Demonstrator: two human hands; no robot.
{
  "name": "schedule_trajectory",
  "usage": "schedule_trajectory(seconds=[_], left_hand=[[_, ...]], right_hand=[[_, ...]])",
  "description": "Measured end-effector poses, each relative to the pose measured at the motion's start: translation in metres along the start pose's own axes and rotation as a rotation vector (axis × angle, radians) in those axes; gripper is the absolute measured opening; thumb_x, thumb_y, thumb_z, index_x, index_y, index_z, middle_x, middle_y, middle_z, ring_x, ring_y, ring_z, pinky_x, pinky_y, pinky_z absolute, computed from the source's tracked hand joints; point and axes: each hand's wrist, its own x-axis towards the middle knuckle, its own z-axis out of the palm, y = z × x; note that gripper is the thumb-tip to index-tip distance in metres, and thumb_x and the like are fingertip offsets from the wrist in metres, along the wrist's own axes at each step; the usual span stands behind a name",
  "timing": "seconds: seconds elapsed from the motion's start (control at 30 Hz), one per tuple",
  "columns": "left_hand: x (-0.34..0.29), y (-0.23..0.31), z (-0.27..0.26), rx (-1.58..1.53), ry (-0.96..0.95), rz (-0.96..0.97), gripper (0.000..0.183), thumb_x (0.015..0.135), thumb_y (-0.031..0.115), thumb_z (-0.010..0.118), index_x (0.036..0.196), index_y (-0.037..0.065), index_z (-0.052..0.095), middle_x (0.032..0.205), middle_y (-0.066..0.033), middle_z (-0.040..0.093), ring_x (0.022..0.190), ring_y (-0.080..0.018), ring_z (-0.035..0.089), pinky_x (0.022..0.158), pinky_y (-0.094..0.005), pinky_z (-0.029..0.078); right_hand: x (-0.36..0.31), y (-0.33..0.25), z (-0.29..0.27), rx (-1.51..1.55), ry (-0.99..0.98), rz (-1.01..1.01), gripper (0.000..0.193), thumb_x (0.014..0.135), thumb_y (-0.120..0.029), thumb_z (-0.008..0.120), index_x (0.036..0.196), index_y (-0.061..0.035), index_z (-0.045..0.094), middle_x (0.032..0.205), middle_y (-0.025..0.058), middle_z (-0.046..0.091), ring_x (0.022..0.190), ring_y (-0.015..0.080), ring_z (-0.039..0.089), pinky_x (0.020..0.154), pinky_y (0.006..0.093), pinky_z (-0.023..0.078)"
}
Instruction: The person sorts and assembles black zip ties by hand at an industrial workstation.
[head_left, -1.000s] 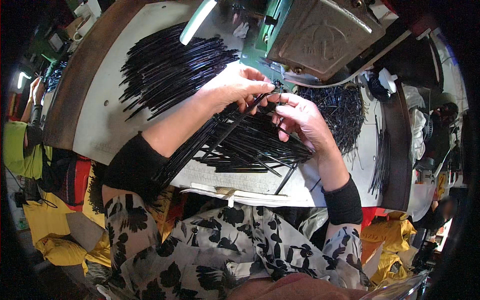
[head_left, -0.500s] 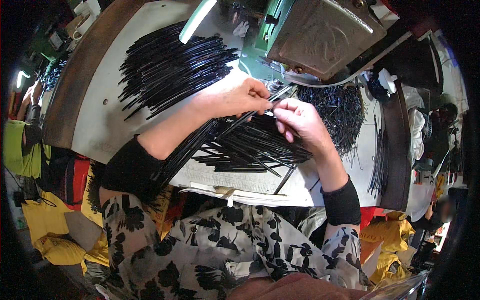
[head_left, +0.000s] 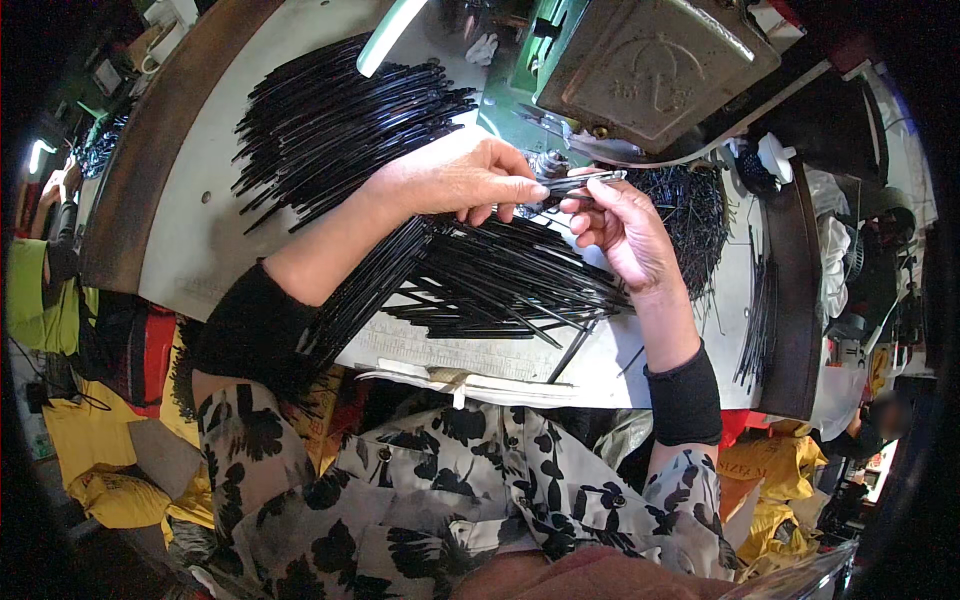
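Both hands are raised in front of a grey-and-green bench machine (head_left: 655, 75). A few thin black rods (head_left: 578, 184), shiny where the light falls, run between them nearly level. My left hand (head_left: 455, 180) is closed, with its thumb and forefinger pinching the rods' left part. The right hand (head_left: 635, 235) grips their other end between thumb and fingers, its remaining fingers curled. Fingers partly hide the rods, so their exact number cannot be told. Beneath the hands lies a loose pile of black rods (head_left: 500, 280). A larger, neatly aligned pile (head_left: 340, 125) is at the far left.
A tangled heap of black pieces (head_left: 685, 220) sits right of my right hand, under the machine. Several rods (head_left: 758, 310) lie along the right edge of the white table (head_left: 180, 240). A bright lamp tube (head_left: 392, 35) hangs above. Yellow bags (head_left: 95, 440) are at lower left.
The rods between my hands have turned from slanting up to the right to nearly level. My right hand has moved up and slightly right; my left hand has shifted only a little.
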Motion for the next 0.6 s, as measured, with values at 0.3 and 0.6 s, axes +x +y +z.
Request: schedule_trajectory(seconds=[0.3, 0.6], left_hand=[[0.008, -0.012, -0.010, -0.239, 0.185, 0.018, 0.030, 0.085, 0.031, 0.061, 0.085, 0.001, 0.060, 0.052, 0.0022, 0.044, 0.042, -0.0052, 0.040, 0.039, -0.0197, 0.030], [0.015, -0.009, -0.007, -0.358, 0.165, 0.050, 0.027, 0.084, 0.028, 0.062, 0.077, 0.003, 0.058, 0.049, 0.0042, 0.039, 0.041, -0.0037, 0.035, 0.039, -0.0200, 0.026]], right_hand=[[0.005, 0.003, -0.003, 0.027, 0.171, -0.193, 0.018, 0.090, -0.013, 0.050, 0.100, 0.0008, 0.055, 0.089, 0.0180, 0.063, 0.065, 0.0157, 0.063, 0.056, 0.0237, 0.055], [0.006, 0.001, -0.008, 0.034, 0.212, -0.201, 0.018, 0.088, -0.015, 0.053, 0.098, 0.0003, 0.055, 0.088, 0.0183, 0.064, 0.063, 0.0151, 0.063, 0.056, 0.0248, 0.055]])
